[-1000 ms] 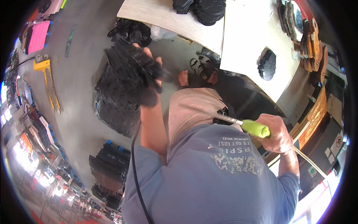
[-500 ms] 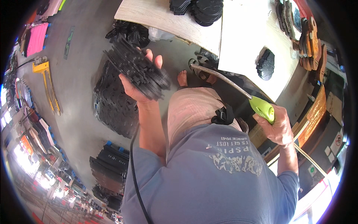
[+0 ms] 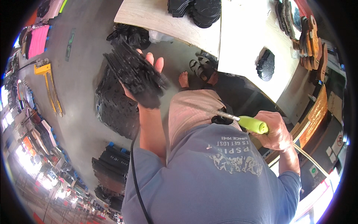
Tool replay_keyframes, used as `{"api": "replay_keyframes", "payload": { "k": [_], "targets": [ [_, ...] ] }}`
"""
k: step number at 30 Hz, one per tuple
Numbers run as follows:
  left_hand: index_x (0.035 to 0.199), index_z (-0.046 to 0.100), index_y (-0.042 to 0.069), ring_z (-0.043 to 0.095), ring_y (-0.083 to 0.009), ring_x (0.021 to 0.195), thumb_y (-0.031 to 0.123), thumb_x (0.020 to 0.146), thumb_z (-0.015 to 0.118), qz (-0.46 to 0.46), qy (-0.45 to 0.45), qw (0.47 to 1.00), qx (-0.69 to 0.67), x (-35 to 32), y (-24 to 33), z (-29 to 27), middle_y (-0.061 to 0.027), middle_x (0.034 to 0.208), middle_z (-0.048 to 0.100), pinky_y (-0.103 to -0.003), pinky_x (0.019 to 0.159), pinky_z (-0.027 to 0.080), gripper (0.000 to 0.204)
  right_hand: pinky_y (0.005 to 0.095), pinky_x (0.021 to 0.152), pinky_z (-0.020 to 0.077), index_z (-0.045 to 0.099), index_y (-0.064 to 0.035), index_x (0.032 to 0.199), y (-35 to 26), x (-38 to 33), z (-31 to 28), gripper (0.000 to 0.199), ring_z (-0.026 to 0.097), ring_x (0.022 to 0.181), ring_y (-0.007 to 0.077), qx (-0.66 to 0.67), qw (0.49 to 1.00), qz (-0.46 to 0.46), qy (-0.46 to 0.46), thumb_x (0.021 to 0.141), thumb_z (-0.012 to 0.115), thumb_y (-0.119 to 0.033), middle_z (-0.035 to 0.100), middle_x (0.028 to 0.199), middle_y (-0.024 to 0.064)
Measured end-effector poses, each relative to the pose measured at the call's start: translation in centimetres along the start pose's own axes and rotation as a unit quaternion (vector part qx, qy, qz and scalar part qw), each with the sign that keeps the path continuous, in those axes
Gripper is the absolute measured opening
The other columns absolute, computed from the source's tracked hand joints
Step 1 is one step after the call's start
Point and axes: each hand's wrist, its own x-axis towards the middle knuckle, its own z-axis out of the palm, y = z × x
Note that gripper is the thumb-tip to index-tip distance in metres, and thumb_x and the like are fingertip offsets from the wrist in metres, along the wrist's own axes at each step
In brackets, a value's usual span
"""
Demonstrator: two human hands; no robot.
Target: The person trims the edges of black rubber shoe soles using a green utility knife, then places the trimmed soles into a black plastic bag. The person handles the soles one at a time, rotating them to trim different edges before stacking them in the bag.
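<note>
My left hand [image 3: 159, 65] grips a thick stack of thin black flat pieces [image 3: 132, 69], slightly blurred by motion. Its fingertips show past the stack's far edge; the rest of the palm is largely covered. In my right hand [image 3: 275, 130] is a tool with a lime-green handle [image 3: 251, 124] and a long thin metal shaft. That shaft points left across my lap toward the stack, its far end smeared by motion and apart from the pieces as far as I can see.
Pale tables [image 3: 238, 41] stand ahead, with black stacked pieces [image 3: 205, 11] and a smaller black stack [image 3: 265, 65] on them. A wrapped black pile [image 3: 115, 100] sits on the floor at left. Further left is a yellow pallet jack [image 3: 48, 82]. Brown shaped pieces [image 3: 311, 44] lie far right.
My right hand has swung the tool's shaft down and leftward, from over the table edge to across my lap. The stack in my left hand stays in nearly the same place.
</note>
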Motion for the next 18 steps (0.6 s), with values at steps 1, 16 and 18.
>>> {"api": "replay_keyframes", "payload": {
  "k": [1, 16, 18],
  "targets": [
    [0.16, 0.033, 0.006, 0.039, -0.0348, 0.148, 0.054, 0.103, 0.051, -0.007, -0.007, 1.0, 0.015, 0.2, 0.0, 0.0, -0.0154, 0.16, 0.042, -0.061, 0.12, 0.034, 0.076, 0.0379, 0.06, 0.0467, 0.072, 0.0005, 0.104, 0.1, 0.0, 0.1, 0.021, 0.061, 0.064, 0.029, 0.01, 1.0, -0.024, -0.002, 0.085, 0.079, -0.006, 0.062, 0.074, 0.0109],
    [0.134, 0.057, 0.001, 0.059, -0.0224, 0.131, 0.025, 0.107, 0.049, -0.099, 0.009, 0.994, -0.05, 0.9, 0.1, 3.7, -0.0019, 0.116, 0.073, -0.045, 0.132, -0.002, 0.036, 0.0365, 0.056, 0.0508, 0.068, -0.0035, 0.09, 0.0, 0.2, 0.0, 0.026, 0.064, 0.065, 0.0263, -0.005, 0.997, -0.079, -0.025, 0.068, 0.082, -0.001, 0.065, 0.075, 0.0067],
    [0.132, 0.058, 0.0, 0.055, -0.0233, 0.136, 0.022, 0.105, 0.053, -0.047, 0.019, 0.997, -0.056, 1.1, -0.7, 4.8, -0.0029, 0.111, 0.074, -0.047, 0.131, -0.006, 0.035, 0.0359, 0.054, 0.0493, 0.068, -0.0032, 0.088, -0.1, 0.4, 0.1, 0.029, 0.062, 0.064, 0.0253, -0.006, 0.995, -0.094, -0.008, 0.064, 0.082, 0.001, 0.064, 0.073, 0.0065]
  ]
}}
